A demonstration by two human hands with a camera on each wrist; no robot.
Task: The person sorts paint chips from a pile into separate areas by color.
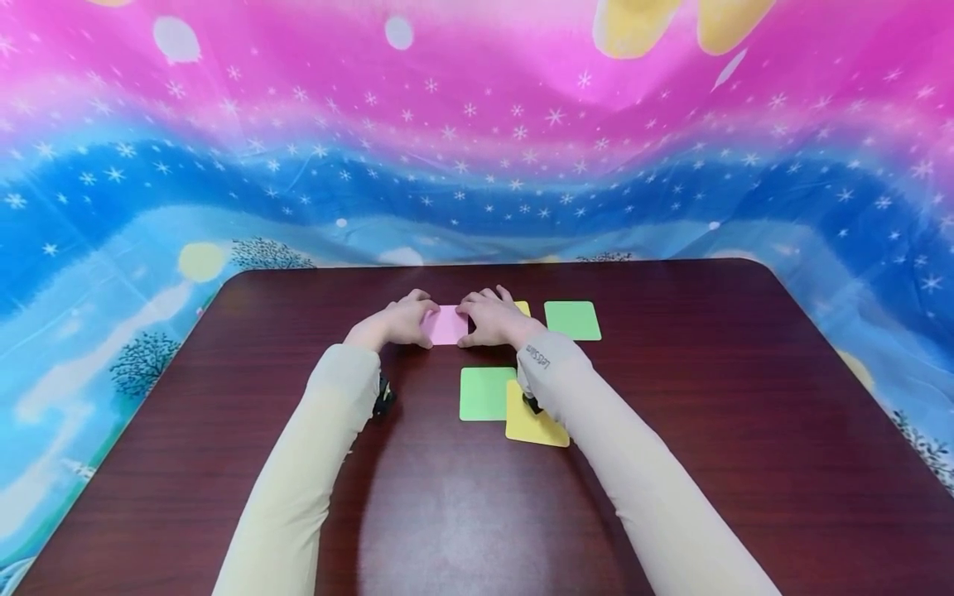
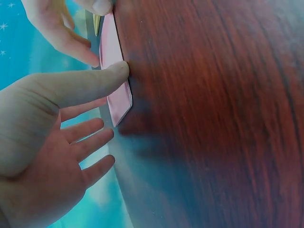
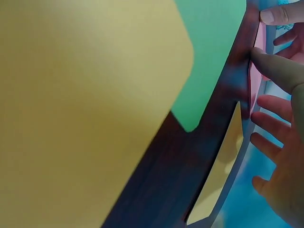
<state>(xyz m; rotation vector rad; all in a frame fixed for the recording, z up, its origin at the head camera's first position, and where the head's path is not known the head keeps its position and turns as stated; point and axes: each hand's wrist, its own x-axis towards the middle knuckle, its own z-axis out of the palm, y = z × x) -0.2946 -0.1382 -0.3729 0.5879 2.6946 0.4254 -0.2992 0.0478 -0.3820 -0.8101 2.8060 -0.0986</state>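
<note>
A pink square card (image 1: 447, 324) is on the dark table, between the two hands. My left hand (image 1: 406, 319) pinches its left side, thumb on the near edge and index finger on the far one; the other fingers (image 2: 97, 171) are spread. At the card's right side, my right hand (image 1: 492, 317) holds it the same way between thumb and index finger. Partly behind the right hand is a yellow card (image 1: 525, 308). Under the right wrist, a second yellow card (image 1: 537, 424) overlaps a green card (image 1: 483, 394).
Another green card (image 1: 572, 321) lies to the right of the far yellow one. The brown wooden table (image 1: 708, 397) has rounded far corners. A pink and blue patterned cloth (image 1: 477, 149) hangs behind the table and along its sides.
</note>
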